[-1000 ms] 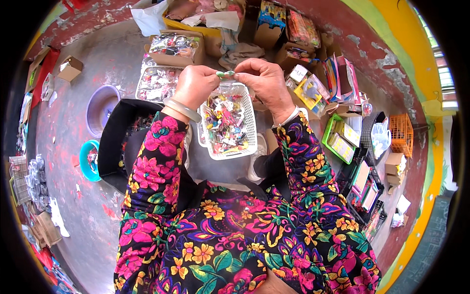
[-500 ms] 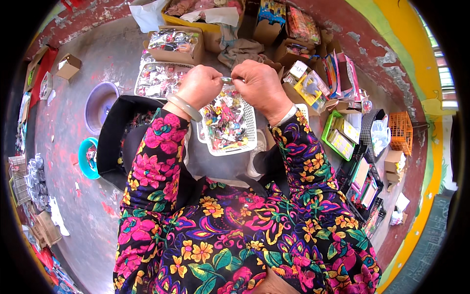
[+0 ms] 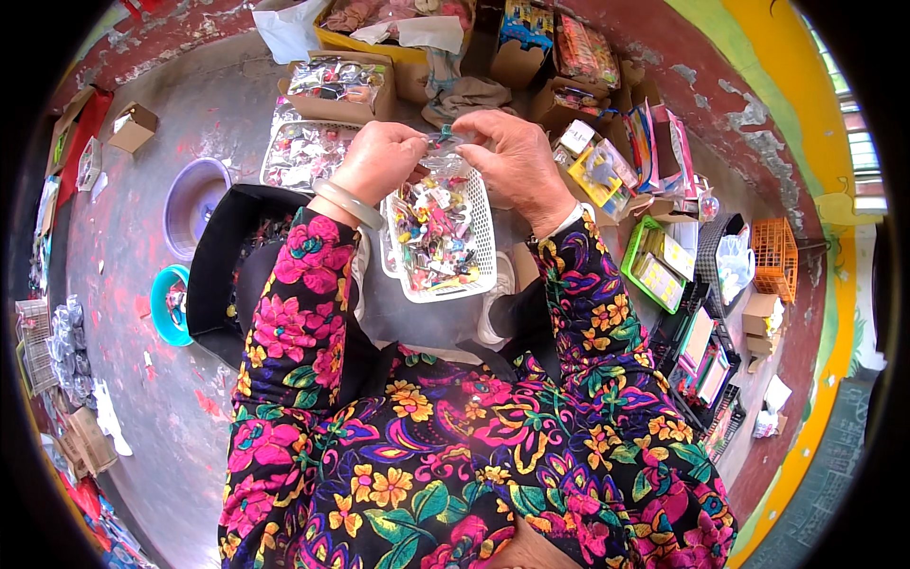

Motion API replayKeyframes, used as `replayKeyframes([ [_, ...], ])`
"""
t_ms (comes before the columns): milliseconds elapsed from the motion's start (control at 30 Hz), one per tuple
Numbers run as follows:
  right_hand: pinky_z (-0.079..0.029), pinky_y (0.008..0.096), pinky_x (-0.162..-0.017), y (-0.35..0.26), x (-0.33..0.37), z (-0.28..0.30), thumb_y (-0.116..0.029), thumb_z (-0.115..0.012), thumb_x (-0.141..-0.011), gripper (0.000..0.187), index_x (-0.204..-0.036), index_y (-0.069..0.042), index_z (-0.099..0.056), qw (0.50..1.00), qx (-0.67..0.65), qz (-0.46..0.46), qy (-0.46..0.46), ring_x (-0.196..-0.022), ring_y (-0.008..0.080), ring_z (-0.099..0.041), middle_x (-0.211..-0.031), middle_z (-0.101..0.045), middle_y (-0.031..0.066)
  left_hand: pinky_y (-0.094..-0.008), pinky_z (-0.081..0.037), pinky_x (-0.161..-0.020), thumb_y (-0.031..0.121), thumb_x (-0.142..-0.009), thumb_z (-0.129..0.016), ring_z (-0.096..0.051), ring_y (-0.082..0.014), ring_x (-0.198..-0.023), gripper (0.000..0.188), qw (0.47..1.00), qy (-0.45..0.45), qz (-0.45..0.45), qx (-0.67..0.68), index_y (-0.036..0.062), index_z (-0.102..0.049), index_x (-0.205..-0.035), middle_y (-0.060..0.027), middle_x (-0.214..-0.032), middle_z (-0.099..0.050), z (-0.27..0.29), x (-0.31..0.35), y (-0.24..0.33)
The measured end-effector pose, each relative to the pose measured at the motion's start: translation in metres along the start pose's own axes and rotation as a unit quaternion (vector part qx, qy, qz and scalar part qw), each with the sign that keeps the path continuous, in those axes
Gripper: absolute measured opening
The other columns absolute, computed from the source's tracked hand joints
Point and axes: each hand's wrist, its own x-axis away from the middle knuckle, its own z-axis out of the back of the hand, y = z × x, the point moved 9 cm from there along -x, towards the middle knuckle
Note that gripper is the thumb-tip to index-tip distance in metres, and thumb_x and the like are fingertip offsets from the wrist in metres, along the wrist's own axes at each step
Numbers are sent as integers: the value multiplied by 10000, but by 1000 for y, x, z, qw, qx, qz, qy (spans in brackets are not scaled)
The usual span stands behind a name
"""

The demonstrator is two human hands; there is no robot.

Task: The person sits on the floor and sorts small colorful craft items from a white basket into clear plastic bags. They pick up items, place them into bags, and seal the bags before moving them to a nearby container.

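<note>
Above the basket, my left hand [image 3: 379, 163], with a pale bangle at its wrist, is closed in a pinch on the edge of a small clear plastic bag [image 3: 442, 163]. A tiny teal piece [image 3: 445, 134] shows at the bag's top, between the two hands; its kind is too small to make out. My right hand [image 3: 519, 169] is beside the bag, its thumb and forefinger apart. Below them stands a white plastic basket [image 3: 453, 292] heaped with small colourful trinkets [image 3: 434, 232], which I cannot tell apart one by one.
Beyond my left hand are a white tray of packaged pieces [image 3: 299, 156] and a cardboard box [image 3: 336, 109]. A black bin [image 3: 216, 251], a purple basin [image 3: 185, 223] and a teal basin [image 3: 163, 308] stand left. At right are a green crate [image 3: 637, 242] and a black crate [image 3: 678, 379].
My right thumb and forefinger have parted from their pinch. The clear bag now shows between my hands, and the left hand has shifted slightly left.
</note>
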Motion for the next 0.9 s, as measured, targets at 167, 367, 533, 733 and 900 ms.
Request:
replayKeyframes([
  [167, -442, 338, -770, -14, -1, 3, -122, -617, -684, 154, -817, -50, -645, 993, 62, 100, 12, -892, 262, -560, -919, -611, 111, -236, -516, -590, 132, -832, -514, -627, -152, -652, 241, 1000, -18, 9, -23, -78, -607, -906, -100, -786, -621, -2, 4, 7],
  [367, -394, 362, -887, -35, 3, 4, -162, -620, -702, 120, -762, -63, -654, 974, 140, 172, 41, -1067, 304, -472, -1125, -528, 148, -236, -511, -555, 138, -818, -519, -622, -151, -615, 237, 999, -14, 10, -27, -63, -618, -892, -96, -772, -622, -2, 4, 6],
  [533, -356, 356, -942, -39, 3, 2, -146, -639, -677, 118, -758, -62, -652, 968, 166, 185, 22, -1139, 281, -432, -1195, -496, 112, -275, -511, -504, 156, -770, -520, -635, -195, -559, 264, 999, 4, -19, -41, -85, -625, -793, -119, -648, -621, 1, 6, 13],
  [733, -353, 363, -951, -42, 6, -1, -122, -651, -661, 125, -767, -58, -638, 965, 171, 196, -5, -1161, 281, -414, -1206, -488, 104, -213, -431, -413, 154, -819, -504, -624, -153, -561, 241, 999, -27, 13, -41, -56, -620, -838, -88, -715, -618, -7, 16, 22],
  [900, -352, 368, -952, -41, 5, -3, -104, -650, -660, 132, -782, -57, -630, 967, 157, 201, -12, -1175, 285, -403, -1203, -487, 111, -198, -394, -373, 171, -832, -501, -598, -128, -491, 242, 1000, -11, 2, 12, -40, -619, -821, -66, -664, -606, -7, 16, 19],
])
